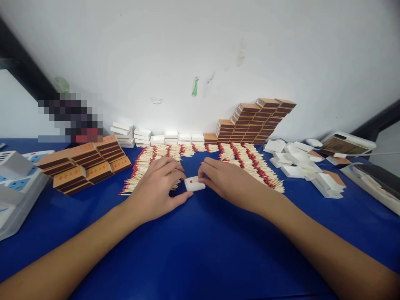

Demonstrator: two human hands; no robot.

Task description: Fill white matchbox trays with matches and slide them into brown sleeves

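A small white matchbox tray (195,186) lies on the blue table between my hands. My left hand (158,187) steadies the tray at its left end, thumb at the near corner and fingers curled on the far side. With its fingertips pinched over the tray's right end, my right hand (223,177) holds a match, whose red head (191,181) shows inside the tray. Rows of loose red-headed matches spread beside both hands, a left pile (143,166) and a right pile (254,162). The right hand's fingers partly cover the tray.
Finished-looking matchboxes (253,125) are stacked against the wall, and more matchboxes (90,162) stand at the left. White trays (171,135) line the wall. Loose white trays (296,160) heap at the right. A power strip (25,183) sits far left, a black-and-white device (375,179) far right.
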